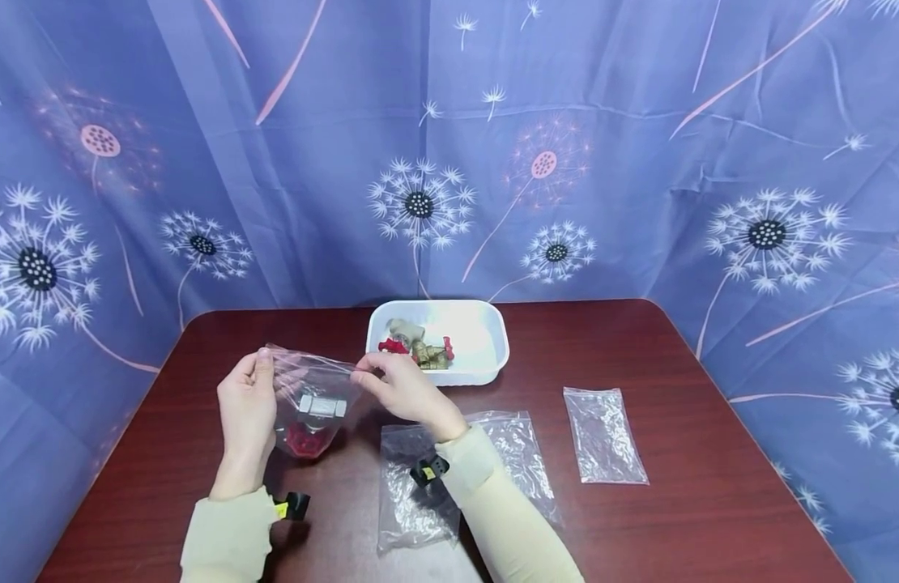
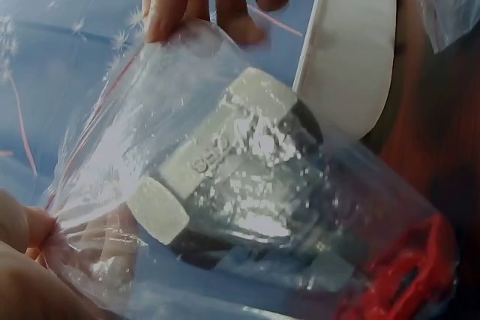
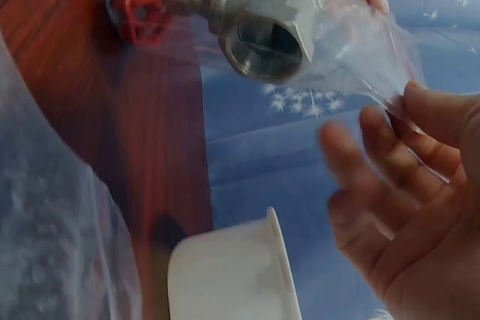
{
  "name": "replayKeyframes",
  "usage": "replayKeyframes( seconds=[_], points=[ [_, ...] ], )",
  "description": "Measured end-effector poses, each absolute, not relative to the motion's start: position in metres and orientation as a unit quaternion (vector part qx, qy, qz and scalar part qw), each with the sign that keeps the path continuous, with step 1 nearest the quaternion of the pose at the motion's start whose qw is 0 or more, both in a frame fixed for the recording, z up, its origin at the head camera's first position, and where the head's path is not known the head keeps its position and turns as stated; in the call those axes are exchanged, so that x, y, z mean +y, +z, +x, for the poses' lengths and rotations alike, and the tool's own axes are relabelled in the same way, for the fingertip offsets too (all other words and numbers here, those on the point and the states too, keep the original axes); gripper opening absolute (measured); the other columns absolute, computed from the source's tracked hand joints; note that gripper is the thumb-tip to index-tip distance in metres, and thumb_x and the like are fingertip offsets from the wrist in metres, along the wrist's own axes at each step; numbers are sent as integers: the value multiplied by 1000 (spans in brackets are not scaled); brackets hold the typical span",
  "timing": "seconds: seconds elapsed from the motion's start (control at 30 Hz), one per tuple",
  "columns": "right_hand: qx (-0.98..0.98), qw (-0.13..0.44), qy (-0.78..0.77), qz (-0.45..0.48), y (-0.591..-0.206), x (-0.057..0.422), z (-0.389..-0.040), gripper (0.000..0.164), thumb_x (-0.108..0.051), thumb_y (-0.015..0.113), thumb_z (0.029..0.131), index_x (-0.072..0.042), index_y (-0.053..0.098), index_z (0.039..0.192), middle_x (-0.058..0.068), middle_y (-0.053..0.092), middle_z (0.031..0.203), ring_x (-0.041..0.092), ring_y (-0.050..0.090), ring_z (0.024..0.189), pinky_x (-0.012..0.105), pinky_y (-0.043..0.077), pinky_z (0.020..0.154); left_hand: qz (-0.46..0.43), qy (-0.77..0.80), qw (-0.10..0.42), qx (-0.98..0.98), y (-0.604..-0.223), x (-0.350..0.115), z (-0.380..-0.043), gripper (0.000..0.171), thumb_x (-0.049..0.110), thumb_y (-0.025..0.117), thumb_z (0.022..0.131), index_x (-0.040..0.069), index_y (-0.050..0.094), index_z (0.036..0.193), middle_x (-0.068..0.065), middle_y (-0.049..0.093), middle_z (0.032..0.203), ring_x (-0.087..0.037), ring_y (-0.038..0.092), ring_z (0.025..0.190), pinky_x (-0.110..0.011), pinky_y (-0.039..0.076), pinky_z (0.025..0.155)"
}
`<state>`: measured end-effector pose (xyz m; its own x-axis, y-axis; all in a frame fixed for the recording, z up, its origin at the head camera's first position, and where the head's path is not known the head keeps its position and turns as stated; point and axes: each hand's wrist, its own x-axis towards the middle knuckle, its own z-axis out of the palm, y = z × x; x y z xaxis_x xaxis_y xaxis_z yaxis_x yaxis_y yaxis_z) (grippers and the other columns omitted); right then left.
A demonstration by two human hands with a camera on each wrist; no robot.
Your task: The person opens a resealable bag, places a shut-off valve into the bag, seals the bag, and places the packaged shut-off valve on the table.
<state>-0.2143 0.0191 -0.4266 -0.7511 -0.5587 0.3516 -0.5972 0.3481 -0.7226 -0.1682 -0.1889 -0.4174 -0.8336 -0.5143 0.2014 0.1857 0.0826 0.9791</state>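
Observation:
A clear zip bag (image 1: pixel 287 380) is held up above the left side of the table. Inside it lies a metal gate valve (image 1: pixel 321 406), (image 2: pixel 240 162), (image 3: pixel 262 31) with its red handwheel (image 1: pixel 308 441), (image 3: pixel 144 1) at the bottom of the bag. My left hand (image 1: pixel 247 405) grips the bag's top left corner, the plastic bunched at its fingers. At the opposite top corner, my right hand (image 1: pixel 409 393), (image 3: pixel 420 185) pinches the edge between thumb and finger, its other fingers loosely spread. Raised lettering shows on the valve body in the left wrist view.
Behind the right hand stands a white plastic tub (image 1: pixel 486 374) containing several valves (image 1: pixel 433 355), some with red handwheels. Flat clear bags (image 1: pixel 416 506) lie under the right forearm. Another clear bag (image 1: pixel 606 437) is farther right. A blue dandelion-print curtain (image 1: pixel 479 202) hangs behind the table.

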Motion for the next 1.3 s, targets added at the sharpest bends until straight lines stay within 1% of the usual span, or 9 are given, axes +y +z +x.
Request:
replayKeyframes(
  seconds=[0.1, 0.2, 0.3, 0.43, 0.67, 0.83, 1.03, 1.17, 1.3],
  points=[
    [-805, 2, 479, 351, -427, 17, -213, 16, -21, 57, 100, -12, 64, 89, -6, 51, 73, 6, 45, 68, 22, 39, 64, 117, -708, 211, -664, -416, -194, -169, 30, 26, 54, 102, -1, 66, 103, 11, 62, 62, 1, 60, 54, -13, 47, 52],
    [-769, -57, 539, 338, -428, 15, -213, 18, -18, 53, 102, -7, 63, 91, -2, 57, 79, 6, 47, 74, 22, 40, 67, 100, -722, 155, -667, -415, -201, -167, 33, 27, 51, 103, -4, 61, 109, 6, 72, 74, -9, 70, 64, -22, 55, 60],
    [-712, -136, 611, 319, -430, 13, -212, 21, -13, 48, 103, 2, 59, 93, 7, 69, 90, 6, 59, 83, 23, 47, 76, 71, -718, 112, -683, -415, -209, -165, 34, 26, 48, 104, -7, 56, 107, 4, 72, 76, -11, 70, 64, -25, 56, 61],
    [-653, -212, 668, 287, -431, 13, -211, 22, -11, 46, 104, 6, 55, 92, 15, 72, 96, 16, 68, 92, 29, 51, 85, 36, -715, 52, -696, -415, -221, -161, 34, 24, 48, 104, -10, 52, 105, 0, 72, 77, -13, 71, 67, -28, 56, 62],
    [-619, -290, 698, 211, -432, 15, -212, 19, -9, 44, 105, -2, 53, 89, 10, 67, 79, 18, 69, 75, 35, 56, 74, 14, -678, -32, -735, -415, -231, -159, 30, 22, 48, 105, -7, 54, 99, -4, 68, 71, -15, 70, 66, -32, 57, 63],
    [-620, -291, 712, 155, -433, 18, -216, 16, -9, 44, 105, -4, 53, 92, 12, 69, 78, 18, 68, 67, 32, 56, 62, 9, -678, -43, -734, -417, -233, -159, 28, 22, 50, 104, -4, 59, 98, -1, 63, 69, -9, 64, 61, -29, 56, 58],
    [-622, -272, 721, 139, -433, 24, -220, 15, -8, 43, 104, -2, 53, 95, 13, 69, 78, 23, 71, 71, 32, 56, 61, 6, -668, -35, -743, -417, -230, -160, 31, 23, 51, 104, -7, 57, 99, 2, 65, 71, -6, 60, 58, -22, 52, 52],
    [-632, -267, 715, 134, -431, 26, -220, 14, -11, 49, 103, 1, 57, 102, 13, 67, 79, 24, 71, 69, 32, 56, 61, -7, -648, -22, -761, -415, -226, -159, 33, 21, 48, 105, -11, 54, 109, 3, 69, 77, -7, 63, 64, -23, 53, 57],
    [-647, -257, 703, 146, -430, 27, -219, 20, -12, 58, 99, 3, 61, 112, 9, 64, 92, 23, 70, 66, 31, 54, 56, -39, -648, -10, -760, -415, -224, -157, 35, 19, 47, 105, -14, 51, 116, -6, 72, 84, -13, 69, 70, -28, 57, 64]
  ],
)
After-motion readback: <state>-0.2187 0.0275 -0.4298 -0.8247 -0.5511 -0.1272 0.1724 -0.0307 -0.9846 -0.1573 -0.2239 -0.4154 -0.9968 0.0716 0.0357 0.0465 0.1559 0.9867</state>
